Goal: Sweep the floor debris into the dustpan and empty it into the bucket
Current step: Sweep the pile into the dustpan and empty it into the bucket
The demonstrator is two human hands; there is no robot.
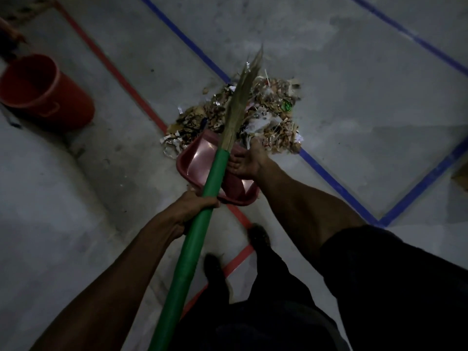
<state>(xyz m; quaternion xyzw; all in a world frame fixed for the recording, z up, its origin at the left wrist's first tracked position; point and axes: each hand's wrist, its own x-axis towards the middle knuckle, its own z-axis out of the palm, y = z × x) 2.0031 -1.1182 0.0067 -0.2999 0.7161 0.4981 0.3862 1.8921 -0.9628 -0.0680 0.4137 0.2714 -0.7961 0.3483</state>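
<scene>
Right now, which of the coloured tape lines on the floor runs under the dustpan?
The red tape line; the blue tape lines pass beside the pink plastic dustpan.

glossy plastic dustpan [200,158], straw broom [243,97]

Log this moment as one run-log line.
left hand: grips green broom handle | right hand: holds pink dustpan at debris pile | dustpan: looks empty | red bucket: apart, left

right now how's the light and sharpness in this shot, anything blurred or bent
Head view: dim, underexposed, corners darkest; the broom bristle tip is motion-blurred above the debris pile; the dustpan shows a soft pink sheen; the wide lens bows the blue tape lines; the bucket is dark but readable.
</scene>
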